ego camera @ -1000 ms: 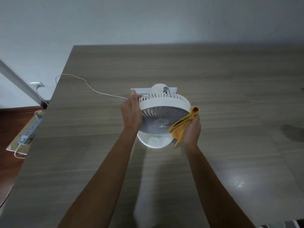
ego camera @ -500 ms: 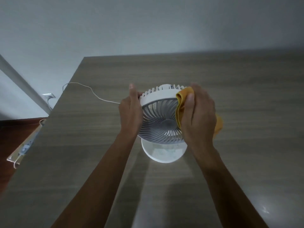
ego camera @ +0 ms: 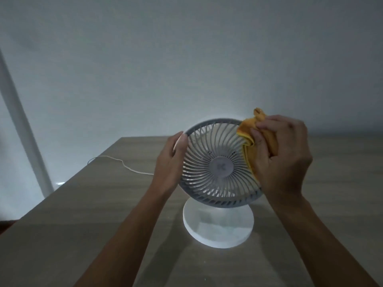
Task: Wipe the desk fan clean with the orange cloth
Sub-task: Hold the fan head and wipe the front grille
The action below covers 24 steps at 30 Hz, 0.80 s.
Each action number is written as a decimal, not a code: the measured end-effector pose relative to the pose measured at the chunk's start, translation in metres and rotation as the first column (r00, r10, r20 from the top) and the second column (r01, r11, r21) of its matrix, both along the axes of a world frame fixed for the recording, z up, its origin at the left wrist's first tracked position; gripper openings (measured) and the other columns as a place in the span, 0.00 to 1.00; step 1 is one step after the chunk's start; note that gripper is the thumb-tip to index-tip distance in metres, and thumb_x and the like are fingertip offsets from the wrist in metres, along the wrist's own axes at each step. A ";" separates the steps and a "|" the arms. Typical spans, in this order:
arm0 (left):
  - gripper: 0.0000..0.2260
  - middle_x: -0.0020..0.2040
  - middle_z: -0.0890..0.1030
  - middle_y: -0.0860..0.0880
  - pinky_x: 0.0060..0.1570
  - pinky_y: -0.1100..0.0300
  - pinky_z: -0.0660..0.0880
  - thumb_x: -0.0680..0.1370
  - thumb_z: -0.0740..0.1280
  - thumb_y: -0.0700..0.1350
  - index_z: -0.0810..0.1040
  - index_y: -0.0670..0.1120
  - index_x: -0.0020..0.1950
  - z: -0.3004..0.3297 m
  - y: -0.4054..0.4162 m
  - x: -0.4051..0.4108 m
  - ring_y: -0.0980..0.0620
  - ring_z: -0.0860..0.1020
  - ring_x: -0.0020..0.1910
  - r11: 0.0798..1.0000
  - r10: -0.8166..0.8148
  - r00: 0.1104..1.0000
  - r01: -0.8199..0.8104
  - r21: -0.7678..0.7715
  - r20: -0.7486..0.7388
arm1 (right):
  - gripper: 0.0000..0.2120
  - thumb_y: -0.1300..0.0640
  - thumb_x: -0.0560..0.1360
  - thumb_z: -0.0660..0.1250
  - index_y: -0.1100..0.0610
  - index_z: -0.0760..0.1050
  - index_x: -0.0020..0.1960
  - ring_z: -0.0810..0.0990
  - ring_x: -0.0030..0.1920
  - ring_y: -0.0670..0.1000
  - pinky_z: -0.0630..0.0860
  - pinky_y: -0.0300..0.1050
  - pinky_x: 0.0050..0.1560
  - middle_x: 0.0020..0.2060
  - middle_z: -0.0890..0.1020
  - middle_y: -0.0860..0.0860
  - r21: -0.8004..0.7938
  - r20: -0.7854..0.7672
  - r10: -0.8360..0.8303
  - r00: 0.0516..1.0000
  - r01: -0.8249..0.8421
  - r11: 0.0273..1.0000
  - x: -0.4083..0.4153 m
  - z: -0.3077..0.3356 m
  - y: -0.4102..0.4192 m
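Note:
A white desk fan (ego camera: 217,168) stands on its round base (ego camera: 218,228) in the middle of the wooden table (ego camera: 83,235), its grille facing me. My left hand (ego camera: 171,162) grips the left rim of the grille, thumb on the front edge. My right hand (ego camera: 284,156) holds the bunched orange cloth (ego camera: 247,129) and presses it against the upper right part of the grille. The right side of the grille is hidden behind that hand and cloth.
A thin white cable (ego camera: 124,164) runs from behind the fan leftward across the table toward its left edge. A plain grey wall (ego camera: 186,59) rises behind the table. A pale pole (ego camera: 22,125) leans at the far left.
The view has tipped up, so the fan's front now faces me squarely. My right hand has carried the cloth up the right side of the grille to its upper right rim. My left hand keeps its grip.

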<state>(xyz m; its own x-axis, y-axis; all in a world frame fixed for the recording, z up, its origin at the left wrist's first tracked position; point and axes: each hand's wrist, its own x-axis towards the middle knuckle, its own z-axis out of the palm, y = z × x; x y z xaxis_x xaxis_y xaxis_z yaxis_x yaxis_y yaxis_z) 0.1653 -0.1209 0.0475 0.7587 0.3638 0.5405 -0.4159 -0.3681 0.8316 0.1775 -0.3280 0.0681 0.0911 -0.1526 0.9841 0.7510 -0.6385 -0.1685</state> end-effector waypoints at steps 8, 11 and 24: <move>0.26 0.64 0.78 0.52 0.64 0.62 0.70 0.78 0.51 0.63 0.72 0.52 0.69 -0.009 -0.002 0.006 0.56 0.74 0.64 0.993 -0.117 0.987 0.119 -0.010 0.108 | 0.17 0.63 0.72 0.77 0.65 0.79 0.59 0.77 0.57 0.47 0.70 0.34 0.65 0.53 0.80 0.59 -0.147 0.101 0.043 0.994 -0.028 0.989 -0.020 -0.035 0.015; 0.25 0.67 0.76 0.50 0.68 0.49 0.69 0.80 0.50 0.62 0.70 0.52 0.72 -0.013 0.002 0.007 0.53 0.73 0.67 0.988 -0.153 0.980 0.151 0.023 0.124 | 0.18 0.62 0.73 0.76 0.66 0.80 0.61 0.79 0.57 0.53 0.74 0.40 0.66 0.55 0.80 0.60 -0.279 0.082 0.042 0.996 -0.018 0.960 -0.011 -0.042 0.031; 0.20 0.53 0.82 0.57 0.56 0.58 0.75 0.82 0.48 0.61 0.76 0.58 0.60 -0.017 0.015 0.022 0.60 0.79 0.55 0.980 -0.192 0.963 0.177 0.092 0.191 | 0.11 0.65 0.75 0.73 0.66 0.82 0.57 0.82 0.54 0.57 0.77 0.47 0.57 0.54 0.84 0.59 -0.586 0.046 0.050 0.998 -0.013 0.810 0.000 -0.093 0.060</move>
<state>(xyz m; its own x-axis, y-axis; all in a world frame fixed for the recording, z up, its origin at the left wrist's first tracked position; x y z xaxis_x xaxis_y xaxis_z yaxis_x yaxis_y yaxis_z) 0.1876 -0.1061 0.0301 0.6838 0.1812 0.7068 -0.6362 -0.3260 0.6992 0.1778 -0.2685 -0.0247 0.0274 0.4558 0.8897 0.7689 -0.5784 0.2726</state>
